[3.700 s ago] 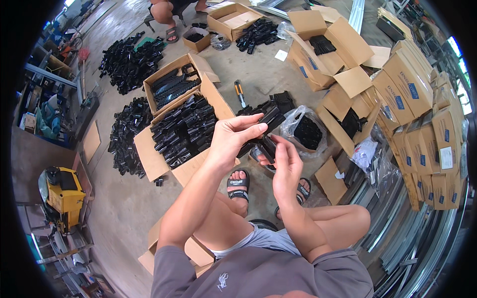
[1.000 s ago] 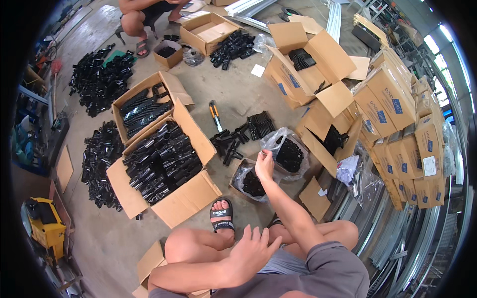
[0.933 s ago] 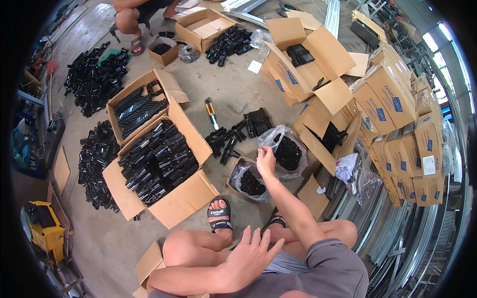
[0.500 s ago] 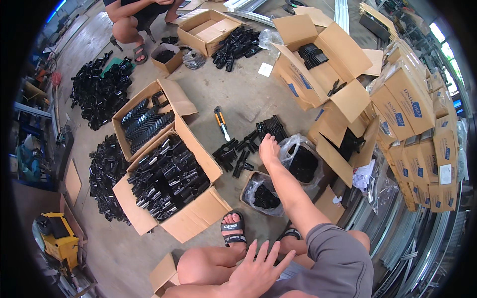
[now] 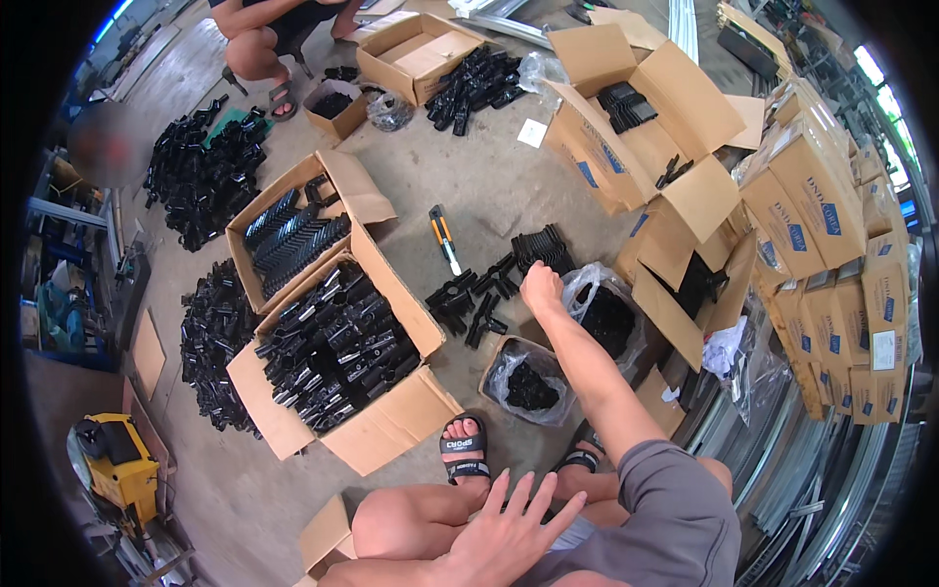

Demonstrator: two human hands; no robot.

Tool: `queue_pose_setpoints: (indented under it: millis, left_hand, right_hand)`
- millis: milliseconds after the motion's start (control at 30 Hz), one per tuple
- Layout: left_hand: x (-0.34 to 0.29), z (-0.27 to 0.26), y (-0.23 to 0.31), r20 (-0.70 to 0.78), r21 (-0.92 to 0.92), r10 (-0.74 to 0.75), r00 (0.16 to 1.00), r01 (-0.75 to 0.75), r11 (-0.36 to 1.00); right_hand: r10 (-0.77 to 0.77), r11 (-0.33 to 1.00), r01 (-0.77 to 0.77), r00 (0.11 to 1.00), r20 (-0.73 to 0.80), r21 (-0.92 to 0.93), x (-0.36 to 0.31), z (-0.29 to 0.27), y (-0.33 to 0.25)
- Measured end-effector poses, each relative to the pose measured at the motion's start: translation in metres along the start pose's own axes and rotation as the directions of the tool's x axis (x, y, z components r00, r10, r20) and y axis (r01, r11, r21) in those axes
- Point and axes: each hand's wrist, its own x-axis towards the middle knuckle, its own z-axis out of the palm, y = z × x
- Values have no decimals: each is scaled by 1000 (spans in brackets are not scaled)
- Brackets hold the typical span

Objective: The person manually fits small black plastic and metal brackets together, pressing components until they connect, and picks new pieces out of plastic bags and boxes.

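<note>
The right hand (image 5: 541,290) reaches out to the loose pile of black plastic fittings (image 5: 494,289) on the concrete floor (image 5: 489,186), fingers curled down over them; whether it grips one I cannot tell. The left hand (image 5: 509,523) rests open, fingers spread, on the knee, near the large cardboard box of black fittings (image 5: 337,362).

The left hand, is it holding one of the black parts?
No, the left hand rests empty with spread fingers on the person's knee.
</note>
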Motion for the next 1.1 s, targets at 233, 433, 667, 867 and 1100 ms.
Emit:
queue_pose_setpoints:
  millis: [233,433,667,867,1100]
  left_hand:
    - [4,26,5,24,-65,104,994,-103,993]
    - [4,2,8,61,-30,46,997,-44,999]
    - [7,-5,3,84,-60,5,996,0,998]
    - [1,6,-11,123,-94,13,992,-1,996]
    - [-3,-1,11,-14,-89,-55,998,53,995]
  right_hand:
    - [6,988,-22,995,-104,-155,-17,6,71]
    - [135,990,-139,987,-89,-39,-7,21,23]
    - [266,958,-256,961,-71,128,-7,16,28]
    - [246,962,-237,968,-52,137,-16,-4,31]
    - [376,794,-336,926,26,506,-5,-4,26]
